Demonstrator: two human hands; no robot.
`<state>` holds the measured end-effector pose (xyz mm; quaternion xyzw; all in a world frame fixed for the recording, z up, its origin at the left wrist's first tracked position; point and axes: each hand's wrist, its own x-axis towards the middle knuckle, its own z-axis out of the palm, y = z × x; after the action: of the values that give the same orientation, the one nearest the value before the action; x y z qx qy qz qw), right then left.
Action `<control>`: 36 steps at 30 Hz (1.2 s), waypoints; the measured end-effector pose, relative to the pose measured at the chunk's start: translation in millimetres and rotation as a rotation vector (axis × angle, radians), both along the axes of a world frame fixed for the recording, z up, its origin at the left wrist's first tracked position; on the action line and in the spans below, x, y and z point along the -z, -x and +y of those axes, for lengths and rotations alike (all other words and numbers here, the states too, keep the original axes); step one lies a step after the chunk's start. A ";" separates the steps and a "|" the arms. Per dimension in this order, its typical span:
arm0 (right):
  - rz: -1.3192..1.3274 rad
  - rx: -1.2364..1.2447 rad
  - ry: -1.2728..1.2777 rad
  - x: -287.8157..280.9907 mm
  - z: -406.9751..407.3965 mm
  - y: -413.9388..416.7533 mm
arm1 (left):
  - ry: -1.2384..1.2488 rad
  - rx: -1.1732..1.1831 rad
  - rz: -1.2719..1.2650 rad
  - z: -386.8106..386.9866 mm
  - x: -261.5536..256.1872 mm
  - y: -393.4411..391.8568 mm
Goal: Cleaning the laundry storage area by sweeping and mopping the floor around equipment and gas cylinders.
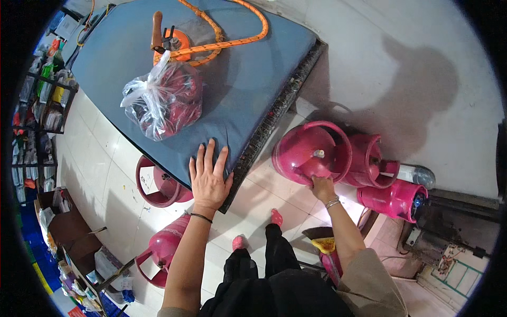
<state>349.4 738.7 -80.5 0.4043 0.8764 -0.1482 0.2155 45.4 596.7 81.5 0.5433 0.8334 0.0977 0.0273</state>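
Note:
My left hand (208, 182) rests flat on the near corner of a blue-grey table (253, 99), fingers apart, holding nothing. My right hand (324, 188) grips the collar ring of a pink gas cylinder (301, 154) that stands at the right of the table; its fingertips are partly hidden. A knotted clear plastic bag (162, 101) with dark red things inside lies on the table. Behind it are an orange hose (241, 41) and an orange round device with a wooden handle (157, 29).
More pink cylinders stand on the tiled floor: one beside the held one (362, 158), one farther right (390, 200), one under the table (164, 182) and one at lower left (170, 241). Racks of packets (43, 103) line the left. A wall is at the right.

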 end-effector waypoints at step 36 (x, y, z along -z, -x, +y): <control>0.400 0.570 -0.097 -37.8 -469.5 -67.3 | 0.214 0.823 -0.422 -146.9 166.7 -270.4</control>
<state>416.7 269.2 -42.7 0.6054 0.7592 -0.2369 -0.0302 315.8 449.8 -85.3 0.7908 0.5303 0.1005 0.2886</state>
